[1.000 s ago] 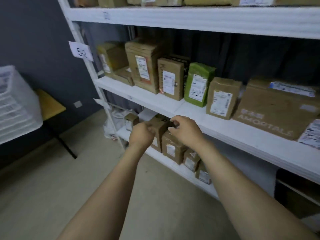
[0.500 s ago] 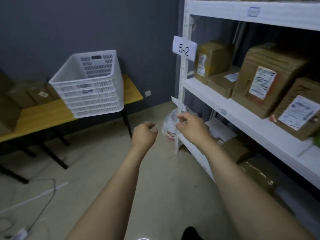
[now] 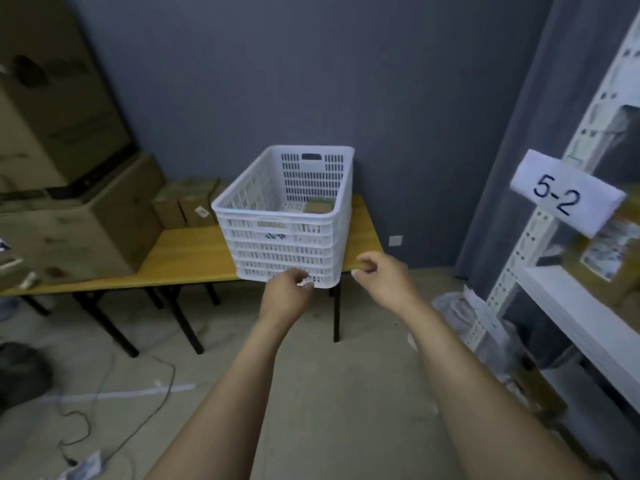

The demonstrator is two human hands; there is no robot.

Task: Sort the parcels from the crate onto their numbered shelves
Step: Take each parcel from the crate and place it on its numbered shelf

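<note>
Head view. The crate is sitting at centre frame on the right end of the table. Its long axis is running away from the camera toward the grey wall, and a short, handled side is facing the viewer. It is white plastic, rectangular and open-topped, with slotted walls. One parcel, flat brown cardboard, is lying on the crate floor by the far right corner.

The left hand is hanging just below the crate's near lower edge with its fingers loosely curled and holding nothing. Whether it is touching the crate cannot be told. The right hand is floating to the right of the crate with its fingers loosely bent, and it is also gripping nothing. The two hands are apart.

The table is showing a yellow wooden top on black legs. Large cardboard boxes are standing at left frame. At right frame, a white perforated metal upright is carrying a paper label reading "5-2".
</note>
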